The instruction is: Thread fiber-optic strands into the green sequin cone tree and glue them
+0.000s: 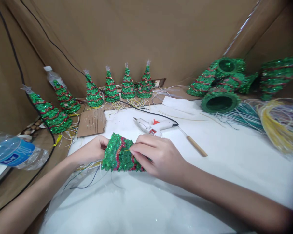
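A small green glittery Christmas tree (123, 156) with red garland lies on its side above the white tabletop (127, 201). My left hand (94, 149) holds it at the wide base, its fingertips partly hidden inside or behind the base. My right hand (158, 157) is at the tree's side, thumb and index finger pinched on a thin yellow wire (127, 150) that sticks out of the branches. The narrow end of the tree is hidden behind that hand. White, yellow and dark blue wires (90, 175) trail from the base onto the table.
Behind my hands lie a white glue gun (153, 126) with a black cord and a wooden-handled awl (196, 145). Finished trees (109, 86) line the back; more trees (219, 102) and wire bundles (273, 123) sit right. Left are cardboard (91, 123) and a water bottle (17, 151).
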{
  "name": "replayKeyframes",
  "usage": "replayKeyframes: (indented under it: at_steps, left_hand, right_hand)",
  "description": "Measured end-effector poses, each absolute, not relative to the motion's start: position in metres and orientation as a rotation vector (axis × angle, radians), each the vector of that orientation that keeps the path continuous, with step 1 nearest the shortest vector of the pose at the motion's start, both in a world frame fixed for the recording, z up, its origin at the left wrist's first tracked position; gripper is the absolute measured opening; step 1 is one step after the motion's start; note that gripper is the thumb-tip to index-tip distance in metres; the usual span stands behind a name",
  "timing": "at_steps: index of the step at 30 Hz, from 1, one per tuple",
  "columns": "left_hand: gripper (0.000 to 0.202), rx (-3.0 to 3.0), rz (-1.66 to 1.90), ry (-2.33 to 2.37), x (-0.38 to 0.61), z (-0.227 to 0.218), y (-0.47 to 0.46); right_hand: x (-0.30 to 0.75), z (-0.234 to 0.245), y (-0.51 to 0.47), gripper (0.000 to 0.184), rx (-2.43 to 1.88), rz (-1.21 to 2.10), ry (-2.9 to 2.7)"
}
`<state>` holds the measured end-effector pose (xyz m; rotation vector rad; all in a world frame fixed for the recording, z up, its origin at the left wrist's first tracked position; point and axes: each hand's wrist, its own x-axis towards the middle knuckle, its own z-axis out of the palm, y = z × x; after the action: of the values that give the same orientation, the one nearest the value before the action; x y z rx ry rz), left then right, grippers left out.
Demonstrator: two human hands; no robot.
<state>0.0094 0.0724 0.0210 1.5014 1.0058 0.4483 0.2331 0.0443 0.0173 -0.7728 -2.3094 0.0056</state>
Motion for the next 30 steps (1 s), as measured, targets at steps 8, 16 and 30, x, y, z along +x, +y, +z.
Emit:
replayKeyframes:
  at_steps: [8,16,30]
  left_hand:
    - [0.008,1.520,0.453,0.983,0.008,0.020,0.071]
    - [0.013,1.656,0.334,1.020,0.003,0.027,0.071]
    - [0.029,2.066,0.252,1.117,-0.026,0.063,0.076]
  right_hand:
    - [0.233,0.018,0.042,0.046,-0.922,0.141,-2.251]
    - [0.232,0.014,0.044,0.040,-1.036,0.426,-2.274]
    - [0.233,0.015,0.046,0.037,-1.031,0.420,-2.262]
